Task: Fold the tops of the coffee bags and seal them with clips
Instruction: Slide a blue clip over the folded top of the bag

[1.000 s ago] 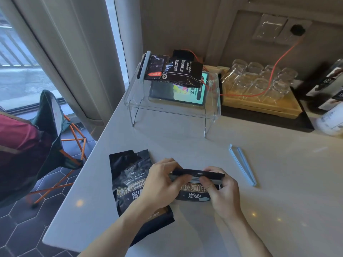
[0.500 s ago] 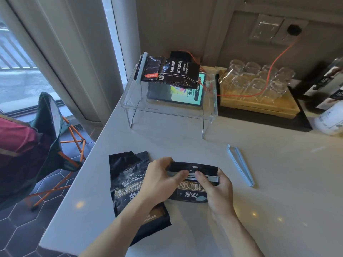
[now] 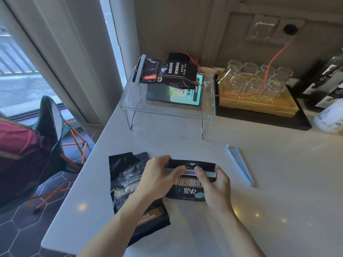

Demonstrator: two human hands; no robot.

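A small black coffee bag lies on the white counter with its top strip folded down. My left hand pinches the left end of the fold. My right hand holds the right end, thumb pressing on a grey clip that runs along the fold. A larger black coffee bag lies flat to the left, partly under my left forearm, its top unfolded. A light blue clip lies free on the counter to the right. A clipped black bag rests on a clear stand.
The clear acrylic stand at the back holds a lit tablet. A wooden tray with upturned glasses sits behind right, crossed by an orange cable. A white bottle stands far right. The counter's left edge drops to a folding chair.
Both hands and the small bag have stayed in place; the fold is pressed lower against the bag and the clip now lies along it under my right thumb.
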